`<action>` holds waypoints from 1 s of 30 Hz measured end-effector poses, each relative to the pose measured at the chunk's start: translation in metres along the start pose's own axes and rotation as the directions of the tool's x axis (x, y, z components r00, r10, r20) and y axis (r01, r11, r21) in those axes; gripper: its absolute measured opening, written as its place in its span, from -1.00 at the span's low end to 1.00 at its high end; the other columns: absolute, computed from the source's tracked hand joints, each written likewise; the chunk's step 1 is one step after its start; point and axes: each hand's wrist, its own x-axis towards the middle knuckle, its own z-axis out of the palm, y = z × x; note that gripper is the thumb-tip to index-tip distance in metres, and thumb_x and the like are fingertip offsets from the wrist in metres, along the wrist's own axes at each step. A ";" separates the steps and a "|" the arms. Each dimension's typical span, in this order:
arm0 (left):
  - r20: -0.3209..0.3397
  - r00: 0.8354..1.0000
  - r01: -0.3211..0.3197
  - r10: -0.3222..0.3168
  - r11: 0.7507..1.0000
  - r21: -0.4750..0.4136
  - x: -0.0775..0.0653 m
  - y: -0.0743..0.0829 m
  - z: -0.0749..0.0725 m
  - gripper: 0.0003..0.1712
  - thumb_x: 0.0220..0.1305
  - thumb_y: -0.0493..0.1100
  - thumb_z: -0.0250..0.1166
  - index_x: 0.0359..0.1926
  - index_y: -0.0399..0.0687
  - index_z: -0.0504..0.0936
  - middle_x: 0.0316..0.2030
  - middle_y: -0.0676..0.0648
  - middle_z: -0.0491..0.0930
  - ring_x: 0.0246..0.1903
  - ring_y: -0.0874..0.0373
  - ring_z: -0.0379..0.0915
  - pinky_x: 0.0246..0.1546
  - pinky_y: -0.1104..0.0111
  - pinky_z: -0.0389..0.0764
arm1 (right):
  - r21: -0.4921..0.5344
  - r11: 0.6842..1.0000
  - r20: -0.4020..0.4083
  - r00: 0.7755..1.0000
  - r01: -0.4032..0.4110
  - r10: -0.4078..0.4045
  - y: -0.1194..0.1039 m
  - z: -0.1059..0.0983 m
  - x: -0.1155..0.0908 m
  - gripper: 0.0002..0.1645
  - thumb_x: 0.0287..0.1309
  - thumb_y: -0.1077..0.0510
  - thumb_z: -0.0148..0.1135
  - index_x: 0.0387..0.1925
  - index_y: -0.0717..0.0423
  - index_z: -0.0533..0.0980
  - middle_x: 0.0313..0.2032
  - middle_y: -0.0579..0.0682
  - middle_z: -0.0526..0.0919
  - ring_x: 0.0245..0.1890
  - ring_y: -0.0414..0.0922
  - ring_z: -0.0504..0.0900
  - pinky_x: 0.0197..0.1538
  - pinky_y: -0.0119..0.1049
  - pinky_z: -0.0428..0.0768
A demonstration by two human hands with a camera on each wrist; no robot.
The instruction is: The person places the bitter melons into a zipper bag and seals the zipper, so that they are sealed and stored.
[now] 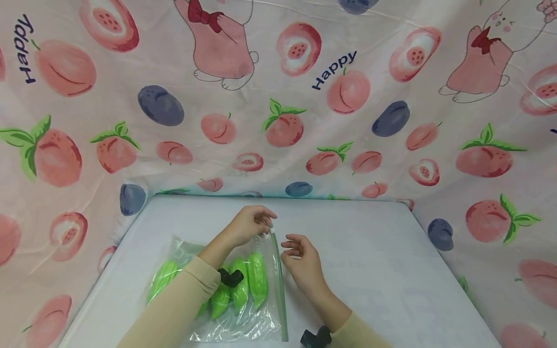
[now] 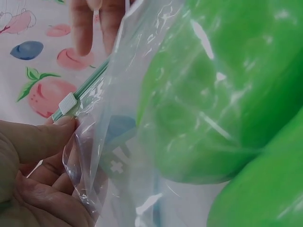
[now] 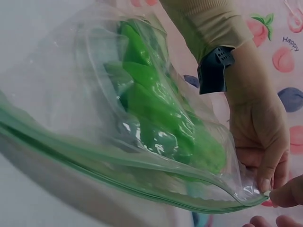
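Observation:
A clear zip bag (image 1: 243,328) lies on the table with several long, green, pointed pieces (image 1: 258,280) inside, like vegetables; their exact kind is not clear. Along its right side runs a green zip strip (image 1: 280,295). A white slider (image 2: 67,103) sits at the far end of that strip. My left hand (image 1: 250,224) pinches the bag's far corner, thumb just below the slider. Just right of the strip, my right hand (image 1: 303,256) hovers with loosely bent fingers, holding nothing. My left forearm hides part of the bag.
The white table (image 1: 370,280) extends to the right of the bag. Behind and at both sides hangs a peach-print cloth (image 1: 261,159). Each wrist wears a black camera mount (image 1: 230,277).

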 end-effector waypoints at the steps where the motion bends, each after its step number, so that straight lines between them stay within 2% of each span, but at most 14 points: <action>1: 0.003 1.000 -0.005 0.005 1.000 -0.001 0.000 0.001 0.001 -0.63 0.35 -0.49 0.32 0.14 -0.22 0.74 -0.20 -0.16 0.72 -0.29 0.15 0.69 -0.24 0.26 0.78 | 0.003 1.000 -0.006 1.000 0.003 -0.003 -0.001 0.000 0.002 -0.47 0.26 0.37 0.37 0.26 0.15 0.56 0.07 0.16 0.78 -0.02 -0.04 0.74 -0.01 -0.38 0.73; 9: 0.028 1.000 -0.015 0.015 1.000 0.009 -0.001 0.007 0.006 -0.62 0.36 -0.48 0.32 0.14 -0.18 0.74 -0.20 -0.15 0.71 -0.32 0.14 0.69 -0.21 0.25 0.79 | 0.046 0.999 -0.028 0.999 0.018 -0.017 -0.008 0.002 0.010 -0.51 0.27 0.34 0.37 0.22 0.10 0.58 0.05 0.12 0.77 0.01 -0.04 0.72 0.01 -0.43 0.70; 18: 0.056 0.998 -0.035 0.035 0.999 0.007 -0.003 0.015 0.013 -0.63 0.36 -0.48 0.34 0.15 -0.24 0.72 -0.19 -0.17 0.73 -0.32 0.15 0.68 -0.21 0.25 0.79 | 0.061 0.998 -0.055 0.998 0.031 -0.028 -0.014 0.005 0.017 -0.51 0.26 0.35 0.39 0.21 0.15 0.58 0.00 0.14 0.74 -0.01 -0.05 0.71 -0.01 -0.44 0.70; 22: 0.062 0.998 -0.032 0.032 0.999 0.000 -0.005 0.018 0.016 -0.64 0.35 -0.48 0.34 0.12 -0.20 0.73 -0.20 -0.16 0.72 -0.31 0.15 0.68 -0.20 0.25 0.79 | 0.069 0.997 -0.067 0.997 0.035 -0.031 -0.015 0.006 0.018 -0.53 0.27 0.35 0.40 0.21 0.17 0.59 -0.03 0.16 0.73 -0.05 -0.07 0.70 -0.05 -0.48 0.69; 30: 0.064 0.997 -0.046 0.045 0.999 0.012 -0.006 0.019 0.020 -0.64 0.35 -0.49 0.34 0.11 -0.19 0.74 -0.22 -0.14 0.69 -0.30 0.06 0.70 -0.23 0.25 0.79 | 0.068 0.997 -0.112 0.993 0.039 -0.031 -0.018 0.008 0.019 -0.69 0.26 0.35 0.42 0.03 0.16 0.63 -0.12 0.13 0.71 -0.13 -0.10 0.68 -0.10 -0.48 0.68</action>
